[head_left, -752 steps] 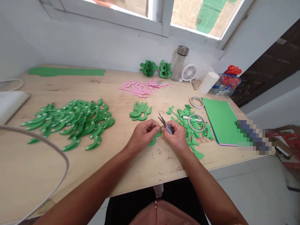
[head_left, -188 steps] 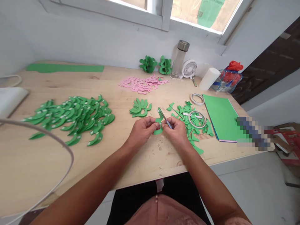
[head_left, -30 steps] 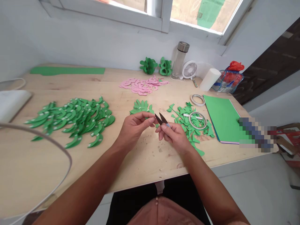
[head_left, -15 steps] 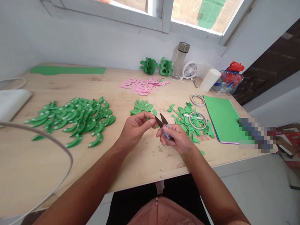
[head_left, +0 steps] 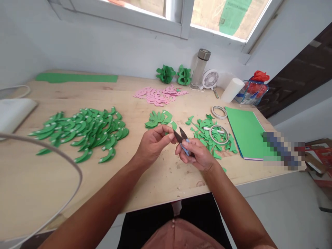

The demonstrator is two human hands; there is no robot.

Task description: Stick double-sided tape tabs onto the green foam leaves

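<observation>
My right hand [head_left: 195,154] is closed around small thread snips [head_left: 184,149] with a blue handle; their dark blades point up and left and stand apart. My left hand [head_left: 155,141] is pinched, thumb against forefinger, right beside the left blade tip. What lies in that pinch is hidden. Just beyond the left fingertips is a curved green paper piece [head_left: 173,124], at the edge of a small group of green cut-outs [head_left: 158,118]. Green paper scraps [head_left: 204,133] lie to the right of the snips, with a tape roll [head_left: 219,134] on top.
Curved green pieces with white tabs [head_left: 88,129] form a big pile at left. Pink cut-outs [head_left: 160,95] lie behind. Green sheets [head_left: 246,133] and a second tape roll [head_left: 219,112] are at right. A bottle [head_left: 199,67] and fan [head_left: 210,79] stand by the wall. A cable [head_left: 75,169] crosses the left.
The view has shifted slightly. Both hands stay together, the left still pinched near the blade tip and the snips still spread. Little else differs.
</observation>
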